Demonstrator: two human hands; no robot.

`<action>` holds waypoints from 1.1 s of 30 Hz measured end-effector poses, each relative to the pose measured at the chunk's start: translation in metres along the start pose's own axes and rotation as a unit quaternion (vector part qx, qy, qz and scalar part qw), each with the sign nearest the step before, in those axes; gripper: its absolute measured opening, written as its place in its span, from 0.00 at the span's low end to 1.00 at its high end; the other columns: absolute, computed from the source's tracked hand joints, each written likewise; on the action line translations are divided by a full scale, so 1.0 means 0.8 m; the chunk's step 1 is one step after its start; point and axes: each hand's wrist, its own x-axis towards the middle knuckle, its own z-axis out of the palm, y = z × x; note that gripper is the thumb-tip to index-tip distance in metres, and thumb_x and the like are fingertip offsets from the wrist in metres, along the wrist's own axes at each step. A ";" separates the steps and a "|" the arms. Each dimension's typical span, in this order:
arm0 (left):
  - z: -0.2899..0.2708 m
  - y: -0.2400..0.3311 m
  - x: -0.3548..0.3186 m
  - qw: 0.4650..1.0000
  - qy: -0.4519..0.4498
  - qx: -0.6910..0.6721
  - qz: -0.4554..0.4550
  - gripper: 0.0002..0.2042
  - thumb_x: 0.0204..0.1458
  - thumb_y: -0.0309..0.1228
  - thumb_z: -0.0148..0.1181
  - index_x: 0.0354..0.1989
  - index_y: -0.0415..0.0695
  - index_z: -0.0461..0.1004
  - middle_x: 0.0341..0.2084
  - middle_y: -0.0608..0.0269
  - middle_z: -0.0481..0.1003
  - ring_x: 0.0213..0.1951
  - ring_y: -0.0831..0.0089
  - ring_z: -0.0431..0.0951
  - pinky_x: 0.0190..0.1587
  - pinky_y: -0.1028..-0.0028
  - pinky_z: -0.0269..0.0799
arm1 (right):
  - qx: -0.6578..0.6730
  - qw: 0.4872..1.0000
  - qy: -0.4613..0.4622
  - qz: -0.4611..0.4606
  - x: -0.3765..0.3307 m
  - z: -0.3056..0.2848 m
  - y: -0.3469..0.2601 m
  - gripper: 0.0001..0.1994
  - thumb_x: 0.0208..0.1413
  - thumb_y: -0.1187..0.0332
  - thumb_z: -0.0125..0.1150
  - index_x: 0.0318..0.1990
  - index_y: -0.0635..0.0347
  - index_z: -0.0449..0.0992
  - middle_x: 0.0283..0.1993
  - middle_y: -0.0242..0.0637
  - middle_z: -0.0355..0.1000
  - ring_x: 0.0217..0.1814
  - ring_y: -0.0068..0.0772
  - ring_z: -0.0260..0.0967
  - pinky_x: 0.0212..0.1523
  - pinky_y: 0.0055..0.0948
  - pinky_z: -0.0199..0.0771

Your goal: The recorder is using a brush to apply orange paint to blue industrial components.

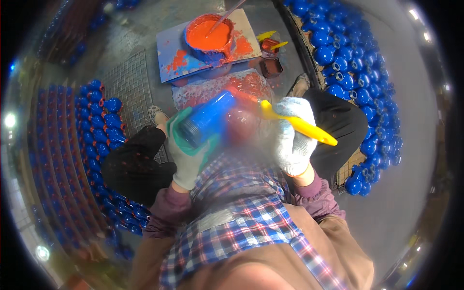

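Note:
My left hand (189, 157), in a white and green glove, is wrapped round a glossy blue cylindrical vessel (211, 116). The vessel lies tilted, its ridged end towards me and its red-marked end pointing up and right. In a white knitted glove, my right hand (295, 140) grips a paintbrush (313, 130) by its yellow handle. The brush's red tip reaches to the vessel's far end; blur there hides whether they touch. Past my hands, a bowl (192, 48) of orange-red paint with a stick in it stands on a paint-stained board (169, 52).
Crumpled clear plastic (188, 94) lies before the board. To its right are a small paint container (271, 67) and more yellow brushes (266, 35). Many blue pots (345, 72) line the right; red-rimmed ones (98, 121) fill the left beside wire mesh (126, 77).

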 end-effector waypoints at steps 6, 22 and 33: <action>0.025 -0.014 -0.024 0.882 -0.081 -0.360 -0.294 0.25 0.54 0.33 0.65 0.58 0.44 0.64 0.47 0.61 0.72 0.47 0.67 0.77 0.50 0.66 0.77 | -0.061 0.997 -0.031 -0.023 -0.002 0.017 0.017 0.13 0.47 0.80 0.65 0.43 0.62 0.78 0.39 0.45 0.74 0.41 0.48 0.73 0.43 0.35 0.73; 0.017 -0.009 -0.020 0.340 -0.099 -0.780 -0.515 0.40 0.58 0.63 0.44 0.69 0.45 0.53 0.61 0.35 0.61 0.53 0.36 0.71 0.34 0.50 0.82 | -0.065 0.974 -0.201 -0.086 0.010 -0.023 0.034 0.19 0.45 0.77 0.65 0.48 0.56 0.79 0.49 0.46 0.75 0.49 0.48 0.74 0.49 0.36 0.75; 0.004 -0.028 -0.020 0.290 -0.203 -0.820 -0.449 0.38 0.56 0.61 0.49 0.69 0.46 0.56 0.61 0.36 0.63 0.52 0.36 0.72 0.35 0.49 0.82 | 0.029 0.997 -0.011 0.075 0.011 -0.030 0.009 0.14 0.52 0.83 0.62 0.47 0.64 0.76 0.48 0.40 0.73 0.50 0.33 0.73 0.50 0.27 0.73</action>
